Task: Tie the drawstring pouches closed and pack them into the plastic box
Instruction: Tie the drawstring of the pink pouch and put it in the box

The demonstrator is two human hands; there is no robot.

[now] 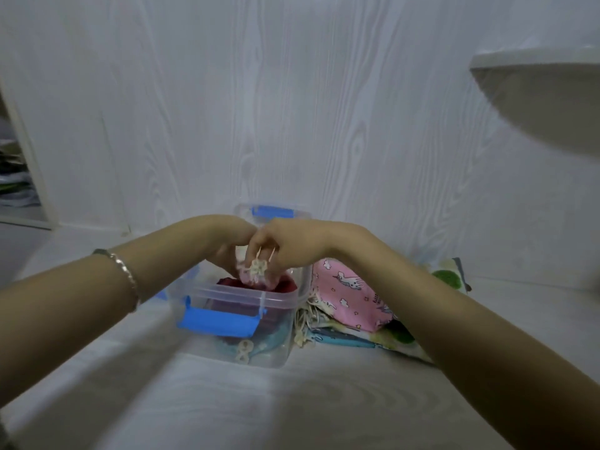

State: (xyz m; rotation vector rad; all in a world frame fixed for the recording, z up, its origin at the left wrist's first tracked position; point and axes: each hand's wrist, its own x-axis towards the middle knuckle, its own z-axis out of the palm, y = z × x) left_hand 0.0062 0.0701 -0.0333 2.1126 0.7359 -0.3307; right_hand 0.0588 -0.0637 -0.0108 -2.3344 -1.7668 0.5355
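Note:
A clear plastic box (194, 297) with blue latches stands on the white surface. Inside it lie a dark red pouch (285, 283) and a teal pouch (276, 339). Above the box's opening, my left hand (227, 246) and my right hand (285, 245) together hold a small pink pouch (256, 276) with cream drawstring loops. My right fingers pinch its strings; my left fingers curl round its far side. A pink unicorn pouch (350, 293) tops a pile of flat pouches right of the box.
The box lid (276, 212), with a blue latch, leans behind the box against the white wood-grain wall. A green-dotted pouch (451, 277) lies at the pile's far right. A white shelf (535, 92) juts out at upper right.

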